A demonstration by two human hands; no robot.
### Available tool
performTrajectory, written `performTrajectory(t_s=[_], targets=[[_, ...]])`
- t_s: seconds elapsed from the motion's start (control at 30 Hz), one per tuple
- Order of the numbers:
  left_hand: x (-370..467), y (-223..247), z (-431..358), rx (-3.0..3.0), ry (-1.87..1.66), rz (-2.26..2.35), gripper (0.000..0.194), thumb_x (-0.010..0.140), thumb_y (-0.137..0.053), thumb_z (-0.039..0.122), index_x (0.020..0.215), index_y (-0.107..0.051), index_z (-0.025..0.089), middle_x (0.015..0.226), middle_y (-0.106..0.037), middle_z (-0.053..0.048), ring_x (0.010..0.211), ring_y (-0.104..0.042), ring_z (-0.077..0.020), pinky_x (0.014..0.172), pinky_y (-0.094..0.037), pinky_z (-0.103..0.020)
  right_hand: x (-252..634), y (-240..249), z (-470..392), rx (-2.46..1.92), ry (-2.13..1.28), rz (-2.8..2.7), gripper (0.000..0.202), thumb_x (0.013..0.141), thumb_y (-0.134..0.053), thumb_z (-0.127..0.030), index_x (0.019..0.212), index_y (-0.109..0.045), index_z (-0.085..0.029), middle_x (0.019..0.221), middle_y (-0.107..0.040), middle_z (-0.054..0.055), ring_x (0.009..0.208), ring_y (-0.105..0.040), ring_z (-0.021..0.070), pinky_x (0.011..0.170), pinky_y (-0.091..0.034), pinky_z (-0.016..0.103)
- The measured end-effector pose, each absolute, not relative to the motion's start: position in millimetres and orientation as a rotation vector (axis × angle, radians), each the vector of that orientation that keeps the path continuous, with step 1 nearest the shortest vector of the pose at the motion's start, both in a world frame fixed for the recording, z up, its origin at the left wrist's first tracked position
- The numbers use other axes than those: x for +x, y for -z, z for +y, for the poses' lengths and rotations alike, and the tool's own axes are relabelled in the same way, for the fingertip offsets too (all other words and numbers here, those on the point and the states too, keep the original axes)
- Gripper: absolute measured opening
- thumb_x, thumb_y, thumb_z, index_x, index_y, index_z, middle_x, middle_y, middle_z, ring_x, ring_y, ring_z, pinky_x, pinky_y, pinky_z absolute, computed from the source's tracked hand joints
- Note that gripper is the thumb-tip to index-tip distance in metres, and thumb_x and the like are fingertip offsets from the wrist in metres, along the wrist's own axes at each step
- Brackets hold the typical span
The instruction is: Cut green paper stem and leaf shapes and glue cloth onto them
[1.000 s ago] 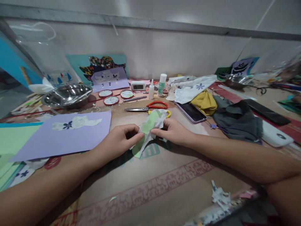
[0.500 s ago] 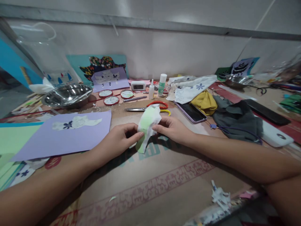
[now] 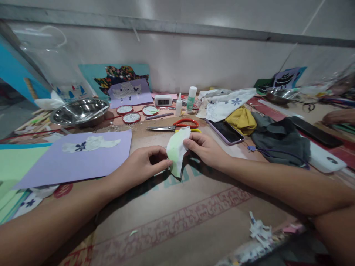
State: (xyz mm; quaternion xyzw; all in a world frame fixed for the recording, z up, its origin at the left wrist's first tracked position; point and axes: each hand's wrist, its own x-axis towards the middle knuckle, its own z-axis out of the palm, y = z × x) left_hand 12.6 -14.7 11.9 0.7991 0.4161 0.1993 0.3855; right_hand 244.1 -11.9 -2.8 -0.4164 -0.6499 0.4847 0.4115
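Note:
Between my two hands, above the cardboard-covered table (image 3: pixel 155 218), is a curved cut-out of pale green paper with white edging (image 3: pixel 176 150). My left hand (image 3: pixel 148 160) pinches its lower left edge with thumb and fingertips. On the other side, my right hand (image 3: pixel 203 148) grips the white edge between thumb and fingers. Scissors with red and yellow handles (image 3: pixel 185 123) lie just behind the cut-out, which overlaps part of them. To the left rests a purple sheet (image 3: pixel 111 166) bearing a white fabric shape with a dark flower (image 3: pixel 91 144).
Behind are a steel bowl (image 3: pixel 80 111), red-rimmed round dishes (image 3: pixel 131 118), a small bottle (image 3: pixel 179 105) and a glue stick (image 3: pixel 191 99). A phone (image 3: pixel 226 131) and dark cloth (image 3: pixel 277 144) lie right. White scraps (image 3: pixel 259 231) sit near the front edge. Another person's hand (image 3: pixel 340 115) shows far right.
The cut-out has moved slightly right and turned more upright in my hands, uncovering more of the scissors. Another person's hand has come into view at the far right.

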Motion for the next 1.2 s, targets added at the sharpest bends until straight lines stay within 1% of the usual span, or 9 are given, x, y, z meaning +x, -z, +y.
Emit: performTrajectory(t_s=[0.13,0.3,0.43,0.57,0.7,0.83,0.93,1.03,1.2], targets=[[13,-11,-15,2.084,-0.515,1.046,0.024,0.089,-0.061,0.042,0.086,-0.074,0.022,0.09,-0.077,-0.002,0.082,-0.067,-0.0198,0.077,-0.05,-0.029,245,1,-12,-1.088,-1.17,-1.65,0.041,0.087,-0.065,-0.057,0.075,-0.057,-0.019,0.067,-0.062,0.0,0.063,-0.06,0.0146,0.058,-0.047,0.026],[13,-12,-14,2.076,-0.546,1.014,0.024,0.092,-0.056,0.038,0.09,-0.073,0.022,0.088,-0.076,-0.002,0.08,-0.067,-0.019,0.073,-0.05,-0.028,245,0,-15,-1.048,-1.209,-1.695,0.04,0.086,-0.066,-0.056,0.074,-0.059,-0.019,0.07,-0.062,0.001,0.066,-0.057,0.0145,0.062,-0.046,0.027],[11,-14,-15,2.01,-0.572,0.963,0.034,0.097,-0.049,0.044,0.093,-0.074,0.021,0.091,-0.076,-0.003,0.086,-0.068,-0.0211,0.078,-0.051,-0.03,246,2,-17,-1.009,-1.28,-1.754,0.037,0.085,-0.067,-0.053,0.078,-0.062,-0.018,0.073,-0.06,0.001,0.067,-0.055,0.0144,0.062,-0.046,0.026],[11,-14,-16,2.013,-0.548,0.941,0.035,0.095,-0.053,0.049,0.099,-0.075,0.022,0.096,-0.076,-0.003,0.092,-0.068,-0.0235,0.08,-0.052,-0.03,245,4,-16,-0.936,-1.135,-1.929,0.027,0.09,-0.063,-0.043,0.084,-0.067,-0.017,0.084,-0.063,0.004,0.077,-0.058,0.0171,0.07,-0.047,0.028],[12,-9,-14,1.983,-0.581,1.005,0.032,0.091,-0.06,0.048,0.096,-0.073,0.019,0.091,-0.076,-0.003,0.085,-0.067,-0.0222,0.077,-0.052,-0.031,245,4,-15,-0.894,-1.021,-2.048,0.022,0.092,-0.06,-0.035,0.089,-0.069,-0.016,0.092,-0.066,0.006,0.087,-0.06,0.0201,0.08,-0.048,0.032],[12,-3,-12,1.878,-0.726,1.01,0.032,0.091,-0.06,0.046,0.102,-0.07,0.018,0.096,-0.075,-0.006,0.09,-0.068,-0.0243,0.081,-0.053,-0.034,244,6,-12,-0.961,-1.029,-1.976,0.027,0.094,-0.056,-0.04,0.087,-0.065,-0.016,0.086,-0.065,0.005,0.082,-0.06,0.0184,0.075,-0.048,0.031],[12,1,-8,1.799,-0.846,1.018,0.035,0.093,-0.058,0.047,0.111,-0.067,0.018,0.097,-0.074,-0.006,0.09,-0.068,-0.0241,0.079,-0.053,-0.033,242,7,-7,-1.054,-1.011,-1.883,0.021,0.094,-0.054,-0.034,0.095,-0.066,-0.016,0.087,-0.067,0.005,0.079,-0.063,0.0176,0.073,-0.049,0.03],[11,5,-3,1.704,-0.928,0.988,0.039,0.093,-0.058,0.049,0.115,-0.065,0.017,0.099,-0.074,-0.007,0.091,-0.068,-0.0249,0.079,-0.054,-0.034,241,9,-4,-1.118,-0.86,-1.921,0.018,0.092,-0.053,-0.026,0.098,-0.067,-0.016,0.09,-0.07,0.006,0.082,-0.066,0.0192,0.074,-0.051,0.032],[10,12,5,1.649,-1.013,0.917,0.039,0.091,-0.059,0.047,0.116,-0.061,0.017,0.109,-0.071,-0.009,0.1,-0.066,-0.0249,0.086,-0.052,-0.034,241,11,-8,-1.03,-0.555,-2.117,0.017,0.092,-0.052,-0.019,0.098,-0.068,-0.015,0.098,-0.072,0.01,0.094,-0.067,0.0217,0.085,-0.051,0.035]])
